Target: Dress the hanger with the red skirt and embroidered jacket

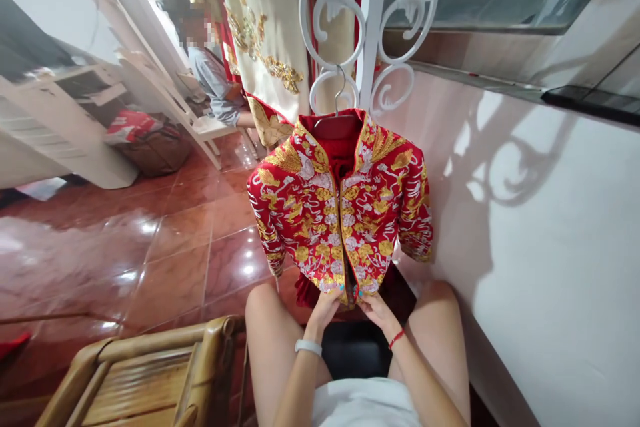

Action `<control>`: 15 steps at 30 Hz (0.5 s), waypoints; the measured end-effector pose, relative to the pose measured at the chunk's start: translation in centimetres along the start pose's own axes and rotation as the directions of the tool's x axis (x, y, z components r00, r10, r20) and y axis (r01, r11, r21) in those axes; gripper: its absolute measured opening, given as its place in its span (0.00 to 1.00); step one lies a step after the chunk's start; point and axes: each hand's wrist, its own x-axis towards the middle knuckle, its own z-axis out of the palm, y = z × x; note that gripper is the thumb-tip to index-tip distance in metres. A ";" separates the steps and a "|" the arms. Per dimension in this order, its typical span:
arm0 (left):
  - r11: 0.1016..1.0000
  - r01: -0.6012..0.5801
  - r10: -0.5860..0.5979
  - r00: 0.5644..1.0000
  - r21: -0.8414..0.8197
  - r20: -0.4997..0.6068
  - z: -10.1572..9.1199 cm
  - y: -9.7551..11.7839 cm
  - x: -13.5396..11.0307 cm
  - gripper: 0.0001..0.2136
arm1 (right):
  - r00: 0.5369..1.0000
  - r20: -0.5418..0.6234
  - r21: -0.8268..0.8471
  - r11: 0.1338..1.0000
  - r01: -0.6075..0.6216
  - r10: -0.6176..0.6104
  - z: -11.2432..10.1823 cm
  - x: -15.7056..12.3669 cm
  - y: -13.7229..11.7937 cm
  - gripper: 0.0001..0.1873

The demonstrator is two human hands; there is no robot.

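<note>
A red jacket (320, 207) with gold and white embroidery hangs in front of me on a hanger (340, 90), its metal hook up against a white scrolled metal stand (373, 27). My left hand (327, 305), below a pale wristband, is closed on the lower front edge at the left of the opening. On the other side of the opening, my right hand (374, 308) grips the hem, a red string bracelet on its wrist. The jacket's front panels part slightly between my hands. Dark red cloth (306, 290) shows beneath the jacket.
A bamboo stool (140, 380) stands at my lower left. White wall (560, 233) closes off the right side. Behind the jacket hangs a cream embroidered garment (270, 27). Farther back, a person (215, 80) sits by a white chair (165, 93), near a brown bag (155, 147).
</note>
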 end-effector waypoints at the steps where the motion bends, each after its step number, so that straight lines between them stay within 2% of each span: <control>1: 1.000 -0.003 0.003 1.000 0.008 0.002 0.0 0.0 -0.2 0.29 | 1.000 -0.021 0.011 1.000 -0.003 0.003 0.2 -0.1 0.1 0.18; 4: 1.000 -0.004 0.003 1.000 0.016 0.010 0.3 -0.1 -0.6 0.27 | 0.996 -0.090 0.044 0.999 -0.023 0.027 1.0 -0.4 0.3 0.22; 9: 0.999 -0.029 0.028 1.000 0.029 0.013 0.5 -0.5 -1.2 0.27 | 0.997 -0.072 0.052 0.999 0.013 -0.009 2.2 -1.0 0.2 0.27; 15: 0.994 -0.101 0.101 0.995 0.051 -0.006 0.4 -1.1 -1.3 0.30 | 0.995 -0.085 0.064 0.997 0.049 -0.043 1.9 -1.2 0.6 0.25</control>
